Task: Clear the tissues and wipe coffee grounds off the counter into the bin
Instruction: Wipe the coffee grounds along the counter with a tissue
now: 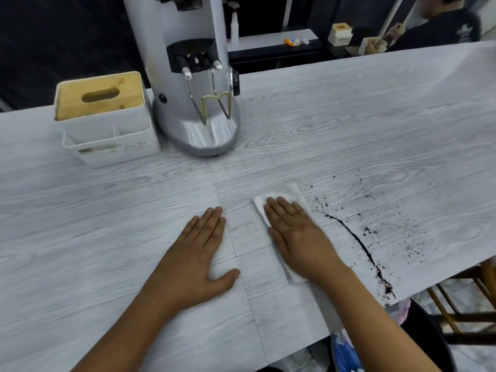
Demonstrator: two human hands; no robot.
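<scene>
Grey wood-grain tabletop is carrying coffee grounds; right hand is pressing flat on a tissue, left hand resting flat, empty.

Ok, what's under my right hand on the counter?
A white tissue lies flat under the right hand, its edges showing past the fingertips and wrist. The hand covers its middle, so any coffee grounds beneath can't be seen.

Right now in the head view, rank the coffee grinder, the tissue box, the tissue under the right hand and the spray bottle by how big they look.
1. coffee grinder
2. tissue box
3. tissue, partly covered by the right hand
4. spray bottle, though it stands far back, so its true size is unsure.
</scene>
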